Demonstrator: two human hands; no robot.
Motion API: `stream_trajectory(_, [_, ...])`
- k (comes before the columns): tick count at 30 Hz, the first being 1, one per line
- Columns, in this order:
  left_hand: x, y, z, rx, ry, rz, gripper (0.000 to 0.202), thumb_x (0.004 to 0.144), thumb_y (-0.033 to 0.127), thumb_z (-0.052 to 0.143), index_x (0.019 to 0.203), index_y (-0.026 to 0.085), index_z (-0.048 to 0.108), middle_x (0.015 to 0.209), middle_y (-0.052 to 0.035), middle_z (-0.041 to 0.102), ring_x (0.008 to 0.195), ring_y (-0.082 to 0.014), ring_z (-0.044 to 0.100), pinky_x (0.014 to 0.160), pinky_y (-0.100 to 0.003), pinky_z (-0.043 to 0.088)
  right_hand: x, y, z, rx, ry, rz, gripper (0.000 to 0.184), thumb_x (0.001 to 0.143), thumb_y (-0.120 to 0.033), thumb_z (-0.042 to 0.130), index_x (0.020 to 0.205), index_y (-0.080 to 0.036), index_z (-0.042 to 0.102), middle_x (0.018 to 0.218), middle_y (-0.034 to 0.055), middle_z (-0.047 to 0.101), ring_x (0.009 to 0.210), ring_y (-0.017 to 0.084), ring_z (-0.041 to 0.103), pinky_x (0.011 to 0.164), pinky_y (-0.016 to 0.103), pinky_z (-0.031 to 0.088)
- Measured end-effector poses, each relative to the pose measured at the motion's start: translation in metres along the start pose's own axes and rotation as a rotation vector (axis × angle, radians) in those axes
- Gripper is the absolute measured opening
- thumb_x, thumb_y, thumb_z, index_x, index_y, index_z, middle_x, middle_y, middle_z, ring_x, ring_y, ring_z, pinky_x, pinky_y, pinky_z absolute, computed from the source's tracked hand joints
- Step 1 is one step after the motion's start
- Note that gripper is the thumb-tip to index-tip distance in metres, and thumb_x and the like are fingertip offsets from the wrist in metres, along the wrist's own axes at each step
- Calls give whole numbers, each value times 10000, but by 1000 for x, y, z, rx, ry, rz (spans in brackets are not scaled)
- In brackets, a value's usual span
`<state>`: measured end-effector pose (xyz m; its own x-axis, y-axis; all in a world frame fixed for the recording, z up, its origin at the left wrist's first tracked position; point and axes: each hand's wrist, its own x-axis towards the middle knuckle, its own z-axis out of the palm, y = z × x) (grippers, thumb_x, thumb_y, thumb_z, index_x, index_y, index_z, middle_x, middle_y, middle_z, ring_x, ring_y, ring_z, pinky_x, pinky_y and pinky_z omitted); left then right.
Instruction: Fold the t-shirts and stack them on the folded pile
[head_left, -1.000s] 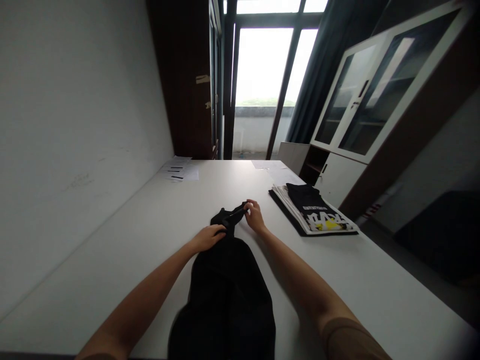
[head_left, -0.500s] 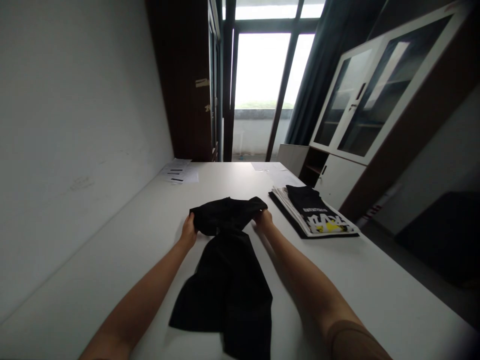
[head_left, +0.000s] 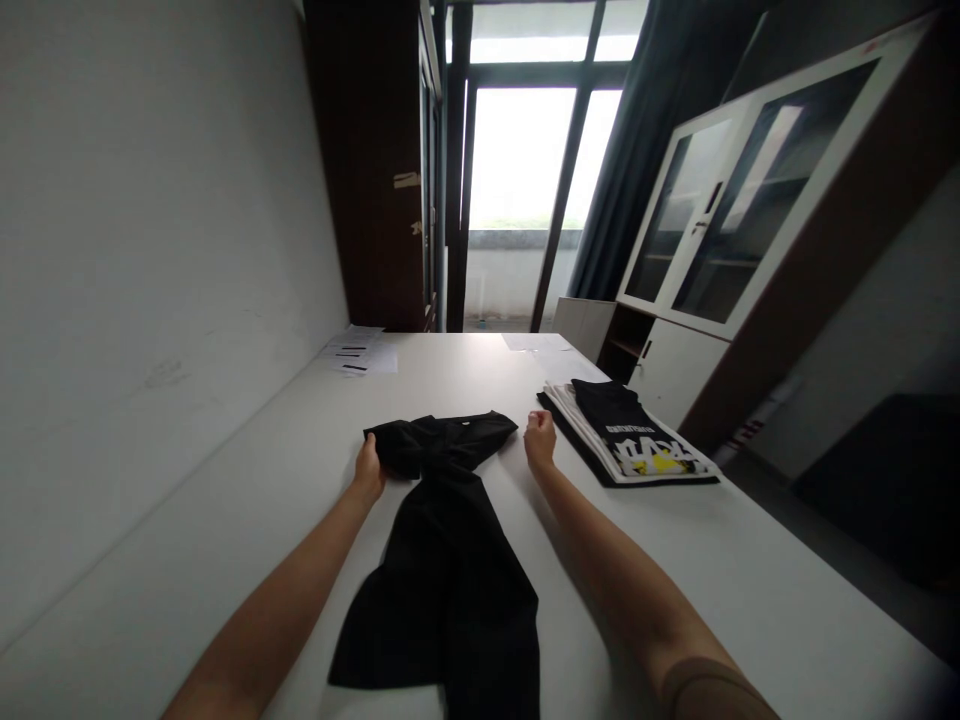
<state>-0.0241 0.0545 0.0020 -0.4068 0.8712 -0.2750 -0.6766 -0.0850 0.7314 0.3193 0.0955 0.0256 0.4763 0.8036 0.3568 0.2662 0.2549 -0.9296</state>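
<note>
A black garment lies stretched along the white table from its near edge to the middle, bunched at a narrow waist. My left hand grips the left corner of the garment's far end. My right hand is curled into a loose fist just right of that far end, apart from the cloth, with nothing seen in it.
A stack of folded shirts, black with white and yellow print on top, lies at the table's right edge. Papers sit at the far left, more sheets at the far end. A wall runs along the left; a glass-door cabinet stands at right.
The garment's far end was bunched between both hands, then spread wide. My right hand has let go of its right corner and drawn slightly right; my left hand keeps its hold.
</note>
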Motion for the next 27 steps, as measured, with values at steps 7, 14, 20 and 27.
stream_trajectory(7, [-5,-7,-3,300,-262,67,373,817,321,794,1141,175,682,1080,-110,759,1034,-248,726,982,-409,550,-49,-27,36,-204,-522,-294,269,893,-412,562,1081,-243,653,1034,66,697,911,223,646,804,331,504])
stream_trajectory(14, [-17,-13,-2,551,-399,166,239,659,143,681,895,142,719,858,-54,750,827,-243,707,799,-357,566,-67,-41,38,-921,-702,-190,533,865,-692,574,1095,-221,675,1009,153,742,962,337,705,806,391,490])
stream_trajectory(20, [-17,-17,-4,487,-314,26,197,652,103,583,801,169,694,709,-20,709,644,-191,658,606,-291,543,-69,-34,33,-1042,-731,-300,211,856,-347,610,1026,-232,660,1034,144,741,971,331,709,792,389,485])
stream_trajectory(27, [-14,-10,1,404,-222,-73,119,825,232,593,754,163,658,684,-70,702,617,-210,690,612,-328,588,-39,-18,28,-575,-381,-104,114,879,-320,456,878,-254,549,770,38,654,801,255,669,736,335,469])
